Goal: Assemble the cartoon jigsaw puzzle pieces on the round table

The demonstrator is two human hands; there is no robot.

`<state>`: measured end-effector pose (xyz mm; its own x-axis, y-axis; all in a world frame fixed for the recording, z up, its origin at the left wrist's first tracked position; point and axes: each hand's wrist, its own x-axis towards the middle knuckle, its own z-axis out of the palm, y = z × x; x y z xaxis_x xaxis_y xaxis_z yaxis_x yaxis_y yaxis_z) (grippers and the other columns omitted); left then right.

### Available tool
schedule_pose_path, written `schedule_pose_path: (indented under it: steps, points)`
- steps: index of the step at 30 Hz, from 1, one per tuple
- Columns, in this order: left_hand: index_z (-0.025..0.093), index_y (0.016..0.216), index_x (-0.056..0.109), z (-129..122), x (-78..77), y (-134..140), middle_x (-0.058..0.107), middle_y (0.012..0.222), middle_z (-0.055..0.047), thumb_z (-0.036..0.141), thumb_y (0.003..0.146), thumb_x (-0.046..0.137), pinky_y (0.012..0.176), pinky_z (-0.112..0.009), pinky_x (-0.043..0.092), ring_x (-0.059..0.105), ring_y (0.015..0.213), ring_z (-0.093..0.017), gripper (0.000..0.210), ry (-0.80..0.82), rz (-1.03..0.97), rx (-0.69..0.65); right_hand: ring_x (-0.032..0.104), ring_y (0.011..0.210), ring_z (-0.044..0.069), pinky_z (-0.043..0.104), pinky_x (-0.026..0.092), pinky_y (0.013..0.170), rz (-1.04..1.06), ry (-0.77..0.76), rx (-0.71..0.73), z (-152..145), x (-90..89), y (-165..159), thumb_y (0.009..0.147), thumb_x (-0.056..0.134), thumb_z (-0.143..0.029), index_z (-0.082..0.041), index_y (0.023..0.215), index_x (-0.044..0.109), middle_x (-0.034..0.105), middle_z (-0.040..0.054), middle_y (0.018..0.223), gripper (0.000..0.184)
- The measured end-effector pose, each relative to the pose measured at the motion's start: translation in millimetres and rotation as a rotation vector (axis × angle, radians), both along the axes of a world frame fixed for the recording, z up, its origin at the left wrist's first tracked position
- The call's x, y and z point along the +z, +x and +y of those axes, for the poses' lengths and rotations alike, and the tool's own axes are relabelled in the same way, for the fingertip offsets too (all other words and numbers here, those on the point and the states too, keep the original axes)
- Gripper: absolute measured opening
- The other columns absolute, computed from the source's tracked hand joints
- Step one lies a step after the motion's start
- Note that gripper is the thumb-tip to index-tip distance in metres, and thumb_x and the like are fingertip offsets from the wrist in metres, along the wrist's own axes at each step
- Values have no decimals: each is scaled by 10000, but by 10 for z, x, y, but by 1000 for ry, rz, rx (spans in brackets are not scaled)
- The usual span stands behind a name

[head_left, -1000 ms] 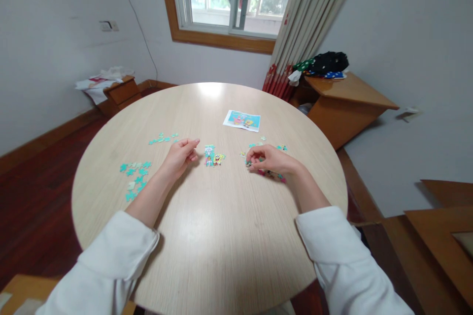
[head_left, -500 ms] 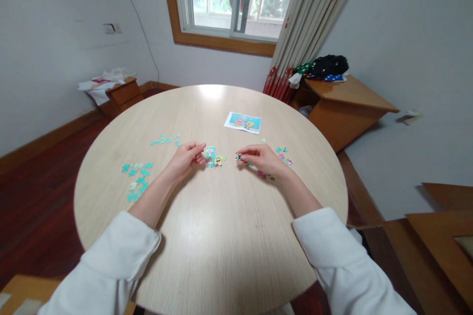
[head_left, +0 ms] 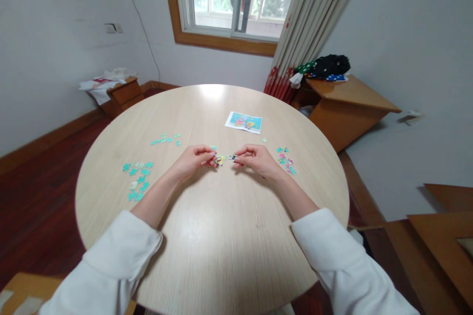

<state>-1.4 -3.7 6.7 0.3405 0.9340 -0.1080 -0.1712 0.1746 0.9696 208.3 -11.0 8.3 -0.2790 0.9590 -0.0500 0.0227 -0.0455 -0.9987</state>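
My left hand (head_left: 197, 160) is closed with its fingertips on a small joined section of jigsaw puzzle (head_left: 220, 159). The section's yellow cartoon figure shows past my thumb; its left part lies hidden under my fingers. My right hand (head_left: 254, 158) pinches a dark and white jigsaw piece (head_left: 232, 156), held just right of that section with a narrow gap between them. Beyond both hands a printed picture card (head_left: 244, 122) lies flat, showing pink and yellow cartoon figures on turquoise.
Loose turquoise and pale pieces (head_left: 141, 179) lie on the table's left, with a smaller turquoise group (head_left: 166, 140) farther back. Pink and turquoise pieces (head_left: 284, 159) lie to the right, and one pale piece (head_left: 264, 140) sits near the card. The round table (head_left: 221, 246) has a curved edge.
My left hand has moved right onto the joined section, covering most of it. My right hand has brought its piece slightly left, closer to the section.
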Motion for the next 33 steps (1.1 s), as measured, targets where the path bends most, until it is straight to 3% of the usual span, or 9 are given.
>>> schedule_pose_path:
  steps: [12,20,26,33]
  points:
    - [103,683,619,-1,22,-12,615,631,-27,309,589,775,667,-311,485,579,586,-119,276,2,11,10,624,548,125,263,490,557,21,12,-27,15,-43,-4,555,784,-340,-138,718,607,657,20,589,314]
    - [100,683,643,0,38,-6,614,626,-30,345,603,765,635,-284,467,562,576,-112,285,41,79,30,642,578,137,262,489,573,68,13,-130,17,-30,-57,542,793,-387,-150,673,588,665,27,595,339]
    - [113,680,674,-53,47,56,632,636,-45,388,601,754,563,-249,430,533,550,-105,297,86,164,-111,622,555,119,260,474,576,59,3,-18,-60,-34,-241,560,783,-378,-144,672,598,668,28,602,318]
    - [124,579,637,-46,62,44,566,513,-18,339,605,740,490,-232,369,482,475,-100,240,140,236,-74,619,563,122,277,488,585,76,-11,17,-67,-67,-282,579,764,-383,-144,694,614,658,22,609,305]
